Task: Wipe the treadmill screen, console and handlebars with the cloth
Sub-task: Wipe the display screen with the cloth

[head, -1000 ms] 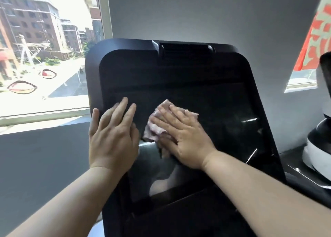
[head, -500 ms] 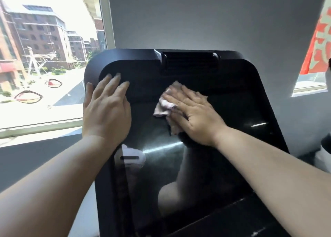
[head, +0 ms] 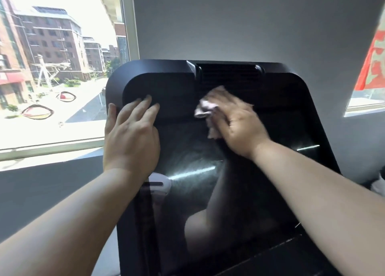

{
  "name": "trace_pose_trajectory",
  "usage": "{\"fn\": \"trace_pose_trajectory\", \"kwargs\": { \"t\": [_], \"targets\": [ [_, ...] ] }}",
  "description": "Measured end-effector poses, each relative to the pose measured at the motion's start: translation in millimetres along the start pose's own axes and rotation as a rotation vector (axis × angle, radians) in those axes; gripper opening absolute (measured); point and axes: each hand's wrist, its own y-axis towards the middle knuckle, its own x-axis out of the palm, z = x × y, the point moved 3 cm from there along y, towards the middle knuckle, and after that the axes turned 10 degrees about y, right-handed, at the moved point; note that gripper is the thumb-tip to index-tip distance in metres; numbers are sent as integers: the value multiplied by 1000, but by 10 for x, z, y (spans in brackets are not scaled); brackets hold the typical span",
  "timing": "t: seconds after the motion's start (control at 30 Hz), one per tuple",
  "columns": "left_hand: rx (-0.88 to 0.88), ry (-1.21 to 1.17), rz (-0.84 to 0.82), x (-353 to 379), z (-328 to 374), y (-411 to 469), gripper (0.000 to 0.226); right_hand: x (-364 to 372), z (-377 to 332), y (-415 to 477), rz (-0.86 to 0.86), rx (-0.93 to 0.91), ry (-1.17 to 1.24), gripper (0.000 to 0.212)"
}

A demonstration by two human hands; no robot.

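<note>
The left hand (head: 131,138) lies flat on the upper left of the dark treadmill screen (head: 260,192), fingers straight and close together, thumb reaching over the left edge of the black console (head: 166,71); it holds nothing. The right hand (head: 239,127), blurred, presses a pale pink cloth (head: 205,106) against the top of the glass, fingers stretched over it rather than gripping it. The cloth is crumpled, poking out past the fingertips and the thumb side, just below the slotted vent (head: 227,72) in the console's top edge. Between the hands is a bare strip of dark panel. To the right of the right hand the screen runs unobstructed to the console's slanted right edge, and below both wrists the glass is uncovered down to its lower border. A window (head: 52,67) is to the left of the console and a grey wall (head: 250,25) behind it.
</note>
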Motion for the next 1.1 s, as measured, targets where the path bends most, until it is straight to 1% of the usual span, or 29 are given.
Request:
{"fn": "trace_pose_trajectory", "kwargs": {
  "t": [0.03,0.07,0.1,0.13,0.17,0.2,0.27,0.3,0.37,0.43,0.47,0.5,0.53,0.57,0.6,0.63,0.67,0.7,0.77,0.8,0.87,0.9,0.93,0.97,1.0,1.03,1.07,1.1],
  "targets": [
    [2,4,2,4,4,-5,44,-88,134,-45,97,100,5,40],
    [5,9,6,8,9,-6,44,-128,187,-80,206,240,-19,40],
    [7,13,11,10,11,-6,43,-90,186,-83,278,394,-60,42],
    [8,14,15,11,10,-6,43,-10,122,-54,287,506,-81,44],
    [10,16,18,11,8,-5,43,77,2,-7,254,533,-76,45],
    [14,19,16,12,8,-9,43,157,-155,30,205,468,-58,46],
    [25,29,12,10,9,-11,44,281,-426,10,61,244,5,47],
    [28,35,10,5,7,-11,45,288,-493,-39,-28,164,24,48],
    [51,58,4,-11,19,-15,45,186,-423,-95,-166,63,33,51],
    [115,106,-10,-16,54,-39,46,46,-165,-119,-212,32,-1,57],
    [155,132,-20,-15,80,-65,46,-57,5,-131,-168,90,-2,56],
    [190,157,-27,-13,111,-98,46,-178,182,-147,-77,201,-6,53],
    [213,180,-29,-14,141,-125,46,-272,328,-167,22,343,-29,50],
    [226,201,-27,-17,161,-137,46,-291,398,-190,82,483,-65,49],
    [232,220,-22,-17,171,-145,46,-245,364,-197,85,573,-101,50],
    [238,233,-14,-18,176,-145,46,-150,244,-205,62,589,-120,51],
    [250,240,-1,-25,182,-140,45,-26,72,-230,33,541,-104,52],
    [278,250,8,-27,197,-139,44,93,-139,-296,-12,447,-68,53],
    [398,287,1,-5,254,-187,43,247,-507,-585,-168,226,-9,57],
    [460,303,-7,10,279,-211,43,253,-565,-738,-257,126,1,58],
    [495,303,-29,19,296,-247,43,63,-387,-851,-398,-24,-6,53],
    [478,297,-37,14,295,-253,44,-50,-196,-831,-433,-74,-35,50],
    [456,294,-42,4,297,-262,44,-178,5,-780,-437,-75,-66,49],
    [434,295,-48,0,309,-282,45,-307,240,-719,-386,-9,-81,50],
    [410,298,-57,2,331,-314,46,-436,451,-660,-271,112,-85,53],
    [376,295,-71,8,363,-345,48,-522,609,-608,-141,289,-94,54],
    [332,289,-88,13,395,-371,49,-509,692,-571,-49,495,-105,53],
    [291,281,-107,21,425,-391,51,-424,660,-557,1,659,-103,53]
  ]
}}
